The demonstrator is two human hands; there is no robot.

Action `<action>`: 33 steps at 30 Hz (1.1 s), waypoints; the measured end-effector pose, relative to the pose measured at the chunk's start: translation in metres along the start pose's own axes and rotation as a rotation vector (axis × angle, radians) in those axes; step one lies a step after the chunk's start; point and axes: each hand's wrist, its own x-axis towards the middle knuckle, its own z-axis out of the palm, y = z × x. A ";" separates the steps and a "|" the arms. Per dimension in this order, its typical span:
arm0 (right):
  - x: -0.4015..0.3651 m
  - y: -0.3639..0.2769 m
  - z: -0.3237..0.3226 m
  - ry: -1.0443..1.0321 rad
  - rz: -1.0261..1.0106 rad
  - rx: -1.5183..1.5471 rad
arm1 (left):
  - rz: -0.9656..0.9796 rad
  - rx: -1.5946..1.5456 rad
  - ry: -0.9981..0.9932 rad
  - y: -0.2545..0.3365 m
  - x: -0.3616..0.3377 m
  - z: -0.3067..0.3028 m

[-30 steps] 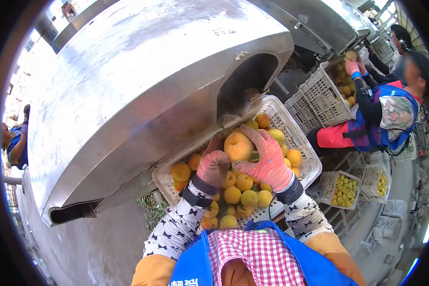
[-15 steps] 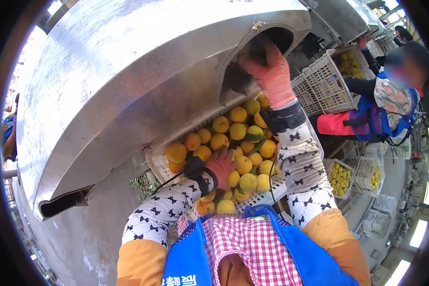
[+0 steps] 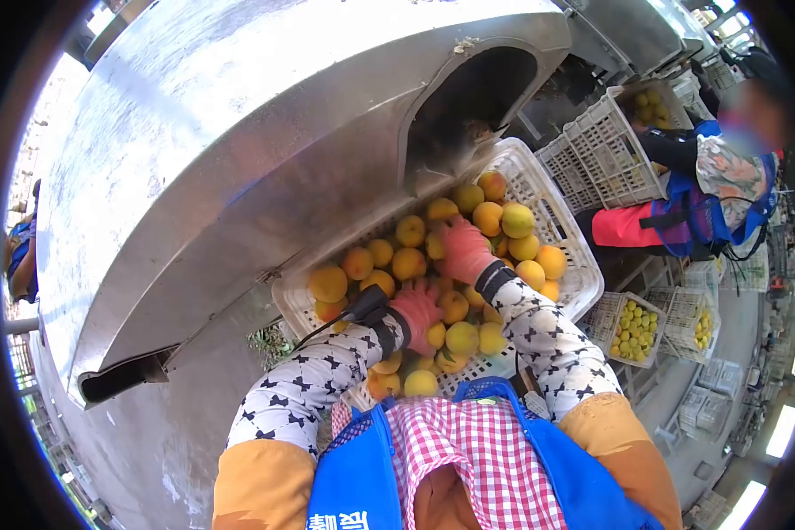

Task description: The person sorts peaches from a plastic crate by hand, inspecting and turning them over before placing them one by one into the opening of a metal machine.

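In the head view, a white plastic crate (image 3: 567, 216) holds many yellow-orange peaches (image 3: 462, 338). My left hand (image 3: 417, 315), in a pink-orange glove, lies on the peaches left of the crate's middle, its fingers spread over them. Close beside it, my right hand (image 3: 465, 252), gloved alike, reaches down into the pile with fingers bent. Its fingertips are blurred and partly hidden among the fruit, so I cannot make out whether they grip anything.
Above the crate's far side hangs a metal chute (image 3: 327, 132) with a dark opening (image 3: 468, 97). At right, a co-worker (image 3: 724, 190) stands by a tilted crate (image 3: 596, 150) of peaches. More fruit crates (image 3: 634, 331) stand on the floor to the lower right.
My right hand has come down and left from the chute opening onto the peaches, next to my left hand. My left hand has shifted only slightly. The green leaves among the peaches are now out of sight.
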 end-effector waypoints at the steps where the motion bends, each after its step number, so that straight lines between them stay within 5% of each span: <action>1: -0.014 0.005 -0.018 0.145 0.049 0.338 | 0.028 0.012 0.010 -0.001 0.002 0.004; 2: -0.028 0.006 -0.044 0.289 0.091 0.672 | 0.025 0.020 0.027 -0.003 0.002 0.001; 5: -0.051 0.010 -0.101 0.565 0.026 0.828 | 0.090 0.010 -0.006 -0.006 0.004 -0.007; 11: 0.010 -0.003 -0.136 0.995 0.052 0.534 | -0.002 0.137 -0.077 0.008 0.002 -0.010; 16: 0.004 -0.009 -0.146 0.891 0.104 0.383 | -0.006 0.059 -0.092 0.003 -0.010 -0.006; 19: 0.004 -0.011 -0.148 0.695 0.228 0.544 | 0.001 -0.024 -0.041 -0.003 -0.004 0.001; 21: 0.033 -0.011 -0.134 0.919 0.173 0.355 | 0.009 0.105 -0.125 -0.005 0.006 -0.003; 23: 0.064 -0.025 -0.160 0.770 0.363 0.360 | 0.020 0.088 -0.160 -0.005 0.011 -0.006; 25: 0.069 0.007 -0.165 1.056 0.053 0.211 | 0.008 0.079 -0.150 -0.006 0.011 -0.001; 26: 0.047 0.010 -0.159 1.034 0.071 0.215 | 0.027 0.068 -0.168 -0.003 0.004 0.005; 28: -0.006 0.006 -0.155 0.904 -0.042 0.598 | 0.012 -0.002 -0.068 -0.008 -0.005 0.003; 29: -0.032 0.008 -0.131 0.677 -0.052 0.565 | 0.014 -0.010 -0.072 -0.005 -0.009 0.004; 30: -0.061 0.000 -0.110 0.338 -0.016 0.575 | 0.018 -0.022 -0.050 -0.003 -0.015 0.005; 31: -0.077 -0.006 -0.100 -0.215 -0.027 0.358 | 0.018 -0.029 -0.027 -0.003 -0.020 0.004; 33: -0.102 -0.029 -0.073 -0.725 -0.034 0.231 | 0.006 -0.051 -0.033 -0.005 -0.025 -0.002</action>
